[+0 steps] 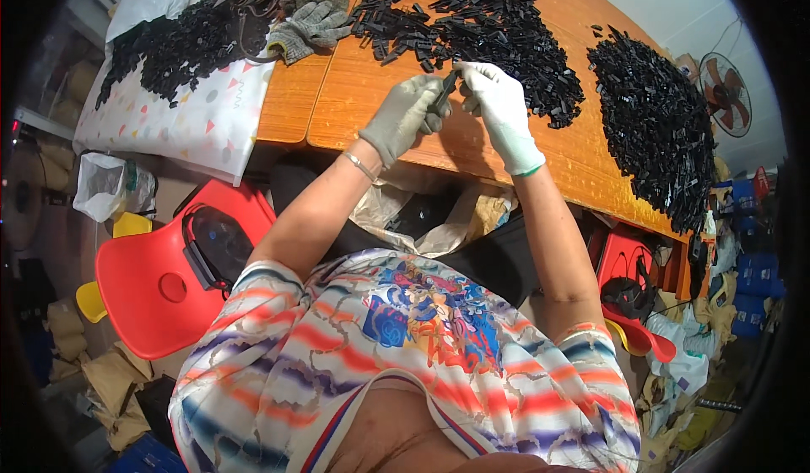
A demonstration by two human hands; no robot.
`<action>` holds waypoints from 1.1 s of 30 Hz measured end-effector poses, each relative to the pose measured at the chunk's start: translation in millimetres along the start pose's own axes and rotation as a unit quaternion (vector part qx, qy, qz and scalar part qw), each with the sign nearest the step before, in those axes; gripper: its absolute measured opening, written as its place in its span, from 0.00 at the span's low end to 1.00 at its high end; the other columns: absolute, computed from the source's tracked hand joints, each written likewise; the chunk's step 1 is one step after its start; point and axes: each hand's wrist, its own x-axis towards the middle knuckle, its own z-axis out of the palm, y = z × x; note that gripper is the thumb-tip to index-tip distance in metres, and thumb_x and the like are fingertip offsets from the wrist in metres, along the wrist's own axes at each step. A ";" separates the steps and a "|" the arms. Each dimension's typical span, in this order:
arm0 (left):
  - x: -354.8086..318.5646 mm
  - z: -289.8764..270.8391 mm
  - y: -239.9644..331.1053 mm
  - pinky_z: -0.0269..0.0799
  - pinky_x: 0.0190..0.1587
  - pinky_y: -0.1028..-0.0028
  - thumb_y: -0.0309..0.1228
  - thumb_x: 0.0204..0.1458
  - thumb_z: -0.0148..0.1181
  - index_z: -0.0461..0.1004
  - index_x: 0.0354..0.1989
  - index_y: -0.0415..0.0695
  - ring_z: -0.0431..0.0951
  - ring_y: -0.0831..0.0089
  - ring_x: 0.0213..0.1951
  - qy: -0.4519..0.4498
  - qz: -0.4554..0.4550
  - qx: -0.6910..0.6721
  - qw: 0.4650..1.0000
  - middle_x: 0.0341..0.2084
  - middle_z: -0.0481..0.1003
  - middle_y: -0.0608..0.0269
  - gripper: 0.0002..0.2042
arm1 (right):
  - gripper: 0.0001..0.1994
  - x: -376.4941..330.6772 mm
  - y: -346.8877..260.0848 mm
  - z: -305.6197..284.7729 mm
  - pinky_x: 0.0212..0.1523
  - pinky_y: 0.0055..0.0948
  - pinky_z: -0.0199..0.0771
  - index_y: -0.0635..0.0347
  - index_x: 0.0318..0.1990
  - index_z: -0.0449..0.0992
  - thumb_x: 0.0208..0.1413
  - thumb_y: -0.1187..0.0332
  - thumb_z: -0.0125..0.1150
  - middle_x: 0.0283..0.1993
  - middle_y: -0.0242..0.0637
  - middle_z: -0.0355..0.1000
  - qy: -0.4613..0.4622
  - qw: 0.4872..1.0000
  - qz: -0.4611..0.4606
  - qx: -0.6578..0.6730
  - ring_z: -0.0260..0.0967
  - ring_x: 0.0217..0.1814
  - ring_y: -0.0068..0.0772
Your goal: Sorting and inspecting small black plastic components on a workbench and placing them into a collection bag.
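Note:
Both my hands wear thin whitish work gloves and meet above the front edge of the wooden table. My left hand [409, 112] is closed round a small black plastic part [444, 93], which stands up slantwise between the fingers. Fingers of my right hand [496, 106] are bent together at the upper end of that part; whether they grip it or only touch it is hard to see. Just beyond my hands lies a large heap of small black plastic parts [472, 21], spread across the table [354, 93].
Another black heap [654, 118] lies at the table's right. On the left, a patterned sheet [215, 114] bears black pieces [181, 51], beside grey gloves [312, 26]. Red chairs [152, 279] flank me. A bag [392, 211] hangs open under the table edge; a fan [726, 93] stands far right.

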 end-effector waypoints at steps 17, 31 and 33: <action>-62.4 -1.8 -36.9 0.60 0.22 0.87 0.33 0.64 0.41 0.63 0.55 0.39 0.65 0.86 0.21 0.015 -0.062 0.017 0.998 0.24 0.71 0.67 0.15 | 0.10 -38.0 29.7 -0.6 0.27 0.15 0.60 0.59 0.32 0.76 0.55 0.60 0.60 0.24 0.24 0.69 -0.221 0.972 0.071 0.029 0.61 0.25 0.13; 53.1 -46.8 7.1 0.73 0.40 0.58 0.31 0.56 0.49 0.76 0.44 0.49 0.78 0.53 0.39 0.064 0.222 0.649 0.725 0.36 0.78 0.52 0.11 | 0.10 58.1 57.9 16.9 0.40 0.41 0.73 0.54 0.37 0.80 0.54 0.67 0.51 0.37 0.47 0.74 -0.011 0.825 -0.228 -0.516 0.74 0.40 0.48; 75.6 -46.3 6.6 0.73 0.40 0.58 0.31 0.56 0.49 0.76 0.43 0.48 0.78 0.53 0.39 0.057 0.203 0.662 0.720 0.35 0.78 0.51 0.11 | 0.10 65.0 58.2 17.6 0.39 0.42 0.74 0.55 0.35 0.79 0.54 0.68 0.50 0.36 0.47 0.74 -0.016 0.819 -0.245 -0.518 0.74 0.39 0.49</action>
